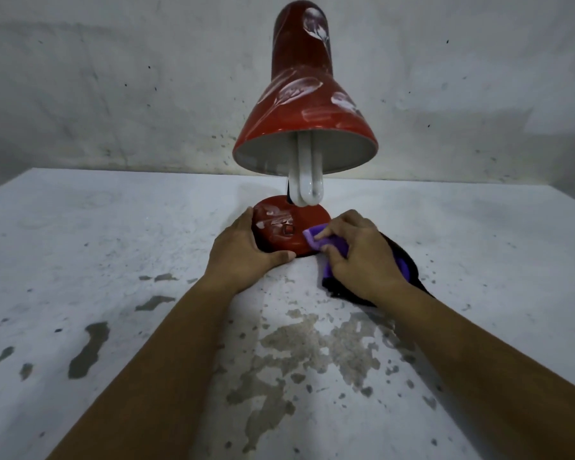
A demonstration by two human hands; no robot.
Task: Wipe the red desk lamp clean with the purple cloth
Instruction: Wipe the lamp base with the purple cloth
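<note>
The red desk lamp stands at the middle of a white table, its shade [304,104] smeared with white marks and tipped toward me, a white bulb [305,180] hanging out of it. Its round red base [287,229] also carries white smears around a small switch. My left hand [246,249] grips the base's left and front edge. My right hand [362,255] presses the purple cloth [326,242] against the base's right side, fingers bunched on the fabric. Part of the cloth trails dark behind my wrist.
The white table [113,247] has chipped, stained patches near me and a grubby white wall [113,94] rises right behind the lamp. The shade overhangs the base and both hands.
</note>
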